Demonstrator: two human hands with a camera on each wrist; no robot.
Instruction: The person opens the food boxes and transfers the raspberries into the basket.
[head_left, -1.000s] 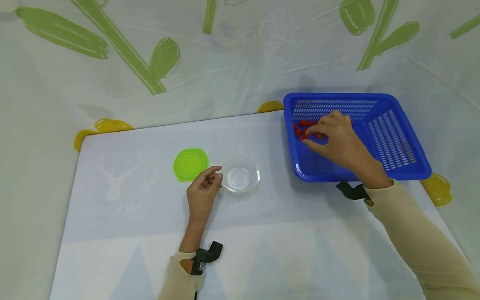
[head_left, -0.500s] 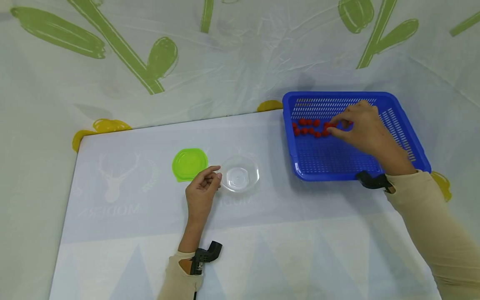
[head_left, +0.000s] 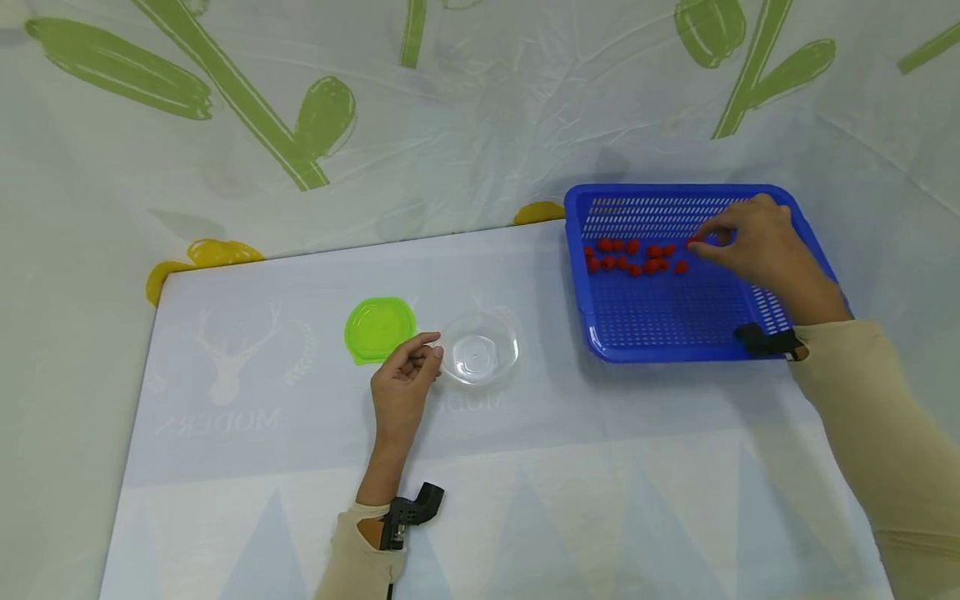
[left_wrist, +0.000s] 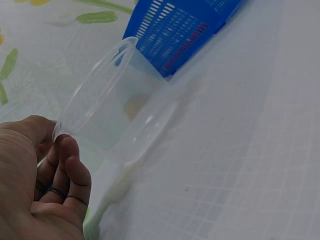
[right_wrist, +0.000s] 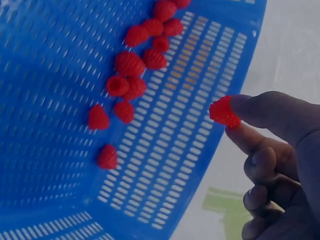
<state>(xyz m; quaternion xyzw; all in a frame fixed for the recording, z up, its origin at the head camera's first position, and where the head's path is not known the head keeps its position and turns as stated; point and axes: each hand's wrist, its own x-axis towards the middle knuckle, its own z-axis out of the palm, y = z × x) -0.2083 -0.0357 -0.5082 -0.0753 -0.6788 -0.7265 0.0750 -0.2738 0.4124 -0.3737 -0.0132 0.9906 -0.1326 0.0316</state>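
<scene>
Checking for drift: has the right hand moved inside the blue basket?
Yes. The right hand moved rightward across the blue basket, away from its left wall.

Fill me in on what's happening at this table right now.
A person works with both bare hands. The right hand pinches one raspberry between thumb and fingertip inside the blue basket, apart from the other raspberries lying on the basket floor. The left hand holds the rim of an empty clear plastic tub on the table mat. A green lid lies on the mat beside the tub.
</scene>
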